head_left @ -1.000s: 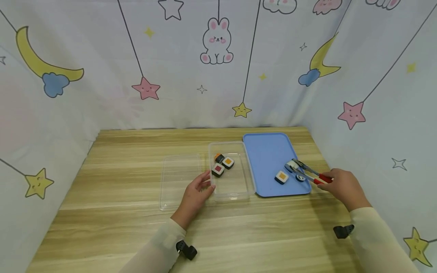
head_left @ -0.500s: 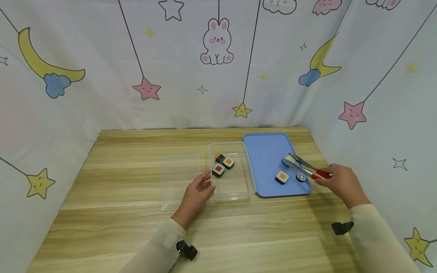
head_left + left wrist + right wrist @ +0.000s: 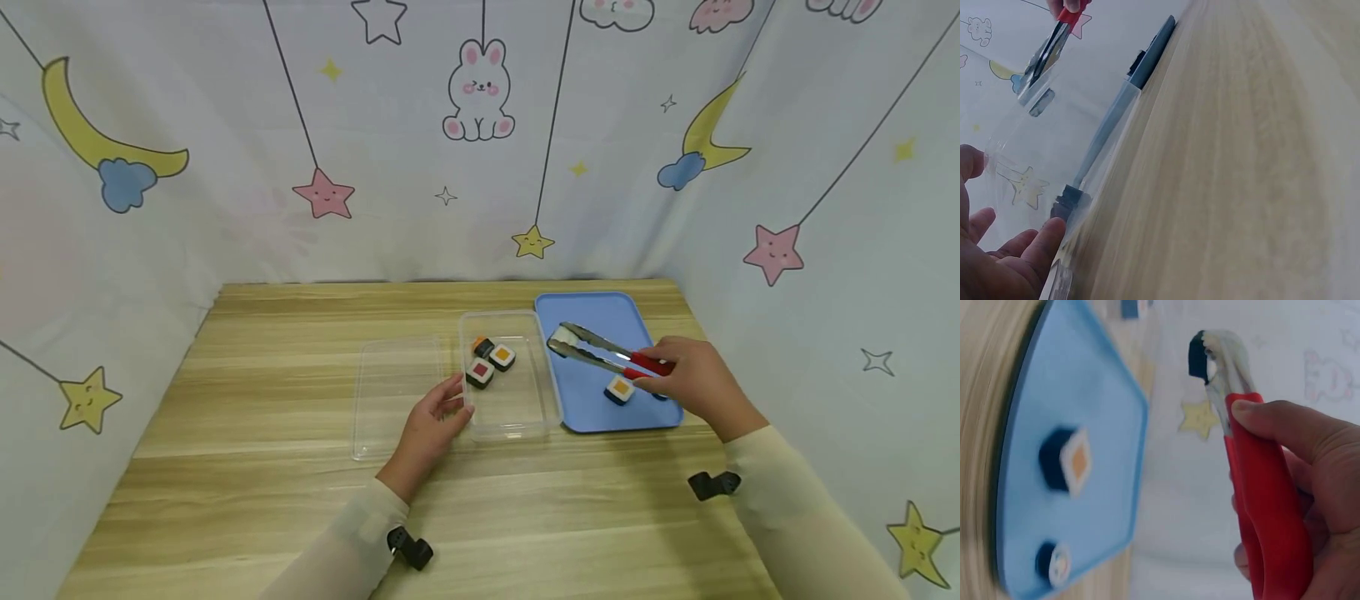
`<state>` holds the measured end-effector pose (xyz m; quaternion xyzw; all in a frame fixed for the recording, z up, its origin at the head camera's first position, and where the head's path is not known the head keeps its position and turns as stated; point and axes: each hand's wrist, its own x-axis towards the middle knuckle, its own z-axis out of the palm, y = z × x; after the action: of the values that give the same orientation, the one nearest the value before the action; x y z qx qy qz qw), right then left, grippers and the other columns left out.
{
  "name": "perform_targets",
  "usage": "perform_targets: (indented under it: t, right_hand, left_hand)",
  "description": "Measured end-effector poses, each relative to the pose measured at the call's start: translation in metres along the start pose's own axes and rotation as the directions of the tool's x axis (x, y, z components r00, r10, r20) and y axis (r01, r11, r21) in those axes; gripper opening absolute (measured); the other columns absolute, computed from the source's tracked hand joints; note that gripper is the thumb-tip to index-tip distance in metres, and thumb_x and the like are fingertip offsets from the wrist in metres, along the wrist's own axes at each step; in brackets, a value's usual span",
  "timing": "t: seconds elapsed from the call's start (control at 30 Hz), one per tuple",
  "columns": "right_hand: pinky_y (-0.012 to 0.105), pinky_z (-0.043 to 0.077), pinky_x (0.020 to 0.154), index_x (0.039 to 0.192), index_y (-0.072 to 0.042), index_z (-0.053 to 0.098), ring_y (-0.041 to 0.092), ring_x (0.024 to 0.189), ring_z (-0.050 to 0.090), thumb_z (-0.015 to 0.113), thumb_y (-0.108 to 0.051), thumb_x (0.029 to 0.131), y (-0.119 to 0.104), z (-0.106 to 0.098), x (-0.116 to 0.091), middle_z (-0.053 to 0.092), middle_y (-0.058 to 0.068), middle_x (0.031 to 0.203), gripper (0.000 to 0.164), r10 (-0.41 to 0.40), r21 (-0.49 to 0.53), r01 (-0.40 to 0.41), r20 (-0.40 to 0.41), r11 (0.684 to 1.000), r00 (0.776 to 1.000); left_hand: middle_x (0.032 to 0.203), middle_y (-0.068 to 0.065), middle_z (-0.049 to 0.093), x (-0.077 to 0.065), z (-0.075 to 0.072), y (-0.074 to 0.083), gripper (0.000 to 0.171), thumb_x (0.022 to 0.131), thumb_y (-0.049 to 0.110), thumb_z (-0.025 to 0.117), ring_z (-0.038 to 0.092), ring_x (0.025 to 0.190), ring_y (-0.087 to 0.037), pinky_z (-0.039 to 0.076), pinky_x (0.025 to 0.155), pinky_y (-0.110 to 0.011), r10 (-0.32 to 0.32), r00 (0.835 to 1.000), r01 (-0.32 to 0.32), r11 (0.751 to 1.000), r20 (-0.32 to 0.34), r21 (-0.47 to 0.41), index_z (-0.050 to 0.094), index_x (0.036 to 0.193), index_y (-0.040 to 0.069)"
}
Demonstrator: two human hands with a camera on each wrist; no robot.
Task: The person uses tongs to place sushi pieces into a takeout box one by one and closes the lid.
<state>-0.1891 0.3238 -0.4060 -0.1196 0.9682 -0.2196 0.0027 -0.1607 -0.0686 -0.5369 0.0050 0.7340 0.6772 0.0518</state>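
Observation:
My right hand (image 3: 697, 385) grips the red-handled tongs (image 3: 651, 363). Pinched in the tongs' tips is a sushi piece (image 3: 1197, 357), white with a dark wrap, held above the blue tray (image 3: 592, 310) near its left edge. On that tray lie a square sushi roll (image 3: 619, 389) with an orange centre and a small round roll (image 3: 1054, 565). Left of the tray stands a clear plastic box (image 3: 513, 408) containing two square rolls (image 3: 502, 357) and a dark piece with an orange top (image 3: 483, 347). My left hand (image 3: 427, 429) touches the box's left wall, fingers loosely bent.
A clear lid (image 3: 393, 400) lies flat on the wooden table (image 3: 300, 517), left of the box and partly beside my left hand. Behind the table hangs a printed curtain (image 3: 390, 242). The tray sits close against the box's right side.
My right hand has carried the tongs and the pinched sushi piece leftward across the tray, up off its surface. My left hand and the box have stayed where they were.

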Motion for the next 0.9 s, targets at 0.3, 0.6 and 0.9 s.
perform_targets:
  t: [0.3, 0.6, 0.9]
  right_hand:
    - [0.031, 0.052, 0.066, 0.113, -0.011, 0.080, 0.012, 0.076, 0.057, 0.089, -0.024, 0.082, -0.054, 0.036, 0.021, 0.066, -0.007, 0.090, 0.035, -0.225, -0.002, 0.228, 0.170, 0.974, 0.959]
    - [0.031, 0.053, 0.068, 0.108, -0.013, 0.083, 0.008, 0.075, 0.058, 0.091, -0.025, 0.079, -0.081, 0.056, 0.045, 0.063, -0.011, 0.086, 0.032, -0.296, -0.130, 0.338, 0.263, 0.932, 0.918]
    - [0.032, 0.051, 0.071, 0.104, -0.013, 0.083, 0.009, 0.076, 0.057, 0.090, -0.021, 0.079, -0.094, 0.064, 0.054, 0.066, -0.004, 0.088, 0.028, -0.317, -0.166, 0.391, 0.349, 0.905, 0.882]
  left_hand:
    - [0.145, -0.019, 0.058, 0.002, 0.000, -0.003, 0.059, 0.097, 0.013, 0.074, 0.061, 0.129, -0.034, 0.051, 0.103, -0.049, -0.001, 1.000, 0.001, 1.000, -0.003, -0.014, 0.054, 0.152, 0.013]
    - [0.143, -0.018, 0.059, 0.002, -0.002, -0.006, 0.061, 0.096, 0.013, 0.075, 0.061, 0.128, -0.035, 0.053, 0.099, -0.042, 0.029, 0.999, -0.029, 0.999, 0.012, -0.035, 0.052, 0.153, 0.011]
    - [0.142, -0.015, 0.060, 0.001, -0.001, -0.004, 0.060, 0.096, 0.013, 0.075, 0.062, 0.127, -0.032, 0.052, 0.101, -0.043, 0.016, 1.000, -0.016, 1.000, 0.003, -0.021, 0.054, 0.152, 0.014]
